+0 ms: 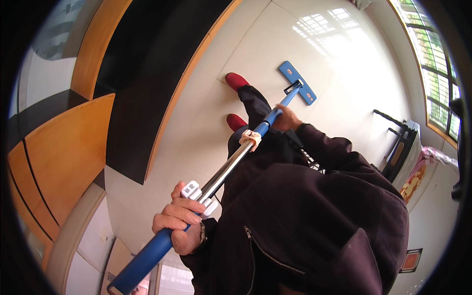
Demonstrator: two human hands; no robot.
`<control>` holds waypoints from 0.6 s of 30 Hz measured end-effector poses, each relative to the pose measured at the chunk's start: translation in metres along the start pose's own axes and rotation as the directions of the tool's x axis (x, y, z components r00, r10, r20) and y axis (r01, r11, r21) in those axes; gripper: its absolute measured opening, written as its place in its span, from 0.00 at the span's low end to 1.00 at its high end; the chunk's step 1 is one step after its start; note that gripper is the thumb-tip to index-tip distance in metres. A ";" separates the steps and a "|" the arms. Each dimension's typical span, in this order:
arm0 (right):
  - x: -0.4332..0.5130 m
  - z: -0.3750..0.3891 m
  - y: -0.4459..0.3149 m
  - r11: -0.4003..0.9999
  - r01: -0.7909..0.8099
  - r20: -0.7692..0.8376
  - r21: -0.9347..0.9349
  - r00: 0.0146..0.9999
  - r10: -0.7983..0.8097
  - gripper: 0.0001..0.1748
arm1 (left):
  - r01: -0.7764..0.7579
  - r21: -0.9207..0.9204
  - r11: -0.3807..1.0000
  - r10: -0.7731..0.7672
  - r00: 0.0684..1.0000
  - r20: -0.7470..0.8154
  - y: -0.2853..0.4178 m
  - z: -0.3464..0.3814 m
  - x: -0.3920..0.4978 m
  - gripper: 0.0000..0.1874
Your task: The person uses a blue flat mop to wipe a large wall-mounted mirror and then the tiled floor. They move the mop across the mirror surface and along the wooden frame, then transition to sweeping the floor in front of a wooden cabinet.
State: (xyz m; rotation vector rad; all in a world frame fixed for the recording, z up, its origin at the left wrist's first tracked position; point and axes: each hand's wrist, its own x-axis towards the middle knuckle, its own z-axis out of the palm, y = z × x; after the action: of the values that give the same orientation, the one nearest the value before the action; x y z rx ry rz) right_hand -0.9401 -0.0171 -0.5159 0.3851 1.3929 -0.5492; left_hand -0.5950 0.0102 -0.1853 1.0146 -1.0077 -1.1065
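A flat mop runs diagonally across the view, its blue rectangular head lying on the pale tiled floor. My left hand is wrapped around the blue grip at the upper end of the handle. Just beside those fingers, a white plastic clip with dark markings sits on the pole. Further down, my right hand holds the blue lower section of the pole. Between my hands are the bare metal tube and a beige plastic clip. My red shoes stand left of the mop head.
A black panel with wooden edging stands along the left, next to orange wooden cabinet panels. On the right are a barred window and a black-framed item with pinkish cloth near it. A small framed picture appears lower right.
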 end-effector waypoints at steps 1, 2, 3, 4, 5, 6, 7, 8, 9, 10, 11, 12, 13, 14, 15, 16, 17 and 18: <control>0.005 0.014 0.012 0.972 -0.115 0.050 0.207 0.993 0.107 0.16 | -0.008 -0.001 1.000 0.008 0.999 -0.038 0.004 -0.007 -0.010 0.16; 0.004 0.021 0.028 0.977 -0.014 0.017 0.212 1.000 0.011 0.15 | -0.013 0.000 1.000 0.013 0.995 -0.095 0.009 -0.011 -0.022 0.16; 0.004 0.028 0.035 0.979 -0.038 -0.001 0.198 0.999 0.039 0.16 | -0.016 0.008 1.000 0.017 0.987 -0.158 0.018 -0.016 -0.035 0.15; 0.003 0.034 0.045 0.981 -0.106 0.026 0.160 0.994 0.103 0.15 | -0.039 0.018 0.999 0.042 0.978 -0.203 0.034 -0.026 -0.046 0.15; 0.001 0.041 0.055 0.990 -0.136 0.072 0.043 0.989 0.132 0.14 | -0.055 0.039 0.998 0.063 0.964 -0.260 0.054 -0.037 -0.057 0.16; 0.003 0.060 0.075 0.991 -0.104 0.008 0.083 0.995 0.104 0.12 | -0.067 0.028 0.997 0.072 0.939 -0.336 0.073 -0.053 -0.066 0.15; 0.002 0.078 0.093 0.994 -0.101 0.036 0.035 0.994 0.100 0.12 | -0.067 0.023 0.997 0.070 0.906 -0.416 0.097 -0.069 -0.075 0.15; -0.002 0.094 0.111 0.996 -0.085 0.082 -0.015 0.993 0.086 0.13 | -0.093 0.169 0.981 0.168 0.842 -0.512 0.119 -0.084 -0.082 0.14; -0.007 0.110 0.125 0.984 -0.013 0.162 -0.176 0.986 0.042 0.14 | -0.108 0.310 0.945 0.280 0.758 -0.588 0.136 -0.094 -0.091 0.14; -0.012 0.128 0.140 0.958 0.089 0.268 -0.272 0.963 -0.013 0.16 | -0.123 0.273 0.954 0.281 0.681 -0.676 0.152 -0.100 -0.102 0.16; -0.016 0.138 0.148 0.961 0.056 0.253 -0.269 0.967 0.014 0.17 | -0.136 0.236 0.962 0.270 0.598 -0.754 0.166 -0.105 -0.111 0.19; -0.019 0.149 0.157 0.951 0.058 0.306 -0.305 0.951 0.040 0.18 | -0.116 0.261 0.958 0.281 0.544 -0.791 0.175 -0.108 -0.120 0.19; -0.021 0.160 0.167 0.971 0.001 0.255 -0.241 0.965 0.062 0.19 | -0.121 0.263 0.957 0.286 0.547 -0.787 0.179 -0.109 -0.126 0.19; -0.019 0.166 0.172 0.962 0.000 0.178 -0.271 0.983 0.050 0.19 | -0.118 0.269 0.956 0.288 0.546 -0.787 0.181 -0.108 -0.133 0.19; -0.013 0.170 0.174 0.968 0.046 0.220 -0.248 0.976 0.010 0.20 | -0.120 0.274 0.954 0.294 0.542 -0.787 0.175 -0.103 -0.138 0.18; -0.002 0.169 0.169 0.876 0.272 0.316 -0.399 0.937 -0.147 0.20 | -0.119 0.274 0.954 0.294 0.540 -0.789 0.170 -0.101 -0.141 0.18; 0.013 0.164 0.163 0.729 0.512 0.493 -0.455 0.826 -0.273 0.19 | -0.110 0.275 0.955 0.289 0.539 -0.791 0.163 -0.096 -0.142 0.17; 0.028 0.159 0.156 0.686 0.567 0.545 -0.455 0.787 -0.289 0.19 | -0.101 0.274 0.956 0.284 0.538 -0.793 0.149 -0.092 -0.140 0.17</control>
State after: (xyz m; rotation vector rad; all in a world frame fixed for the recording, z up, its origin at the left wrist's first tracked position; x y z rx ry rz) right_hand -0.7192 0.0171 -0.5298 -0.5987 1.1330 -0.5057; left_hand -0.4967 0.1815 -0.0786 1.3564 -0.4111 -0.2217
